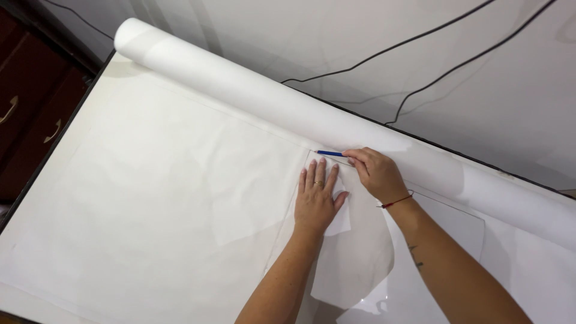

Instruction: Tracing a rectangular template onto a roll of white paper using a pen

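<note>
My left hand (316, 198) lies flat, fingers spread, pressing a white cut-out paper piece (354, 258) onto a big white sheet (162, 192) spread over the table. A ring shows on one finger. My right hand (375, 172) is closed around a blue pen (330, 153), whose tip touches the sheet at the upper corner of the paper piece, just below the roll. A red string bracelet sits on my right wrist.
A thick white paper roll (252, 90) runs diagonally along the table's far edge. Two black cables (420, 66) hang on the pale wall behind it. A dark wooden cabinet with metal handles (30, 114) stands at the left.
</note>
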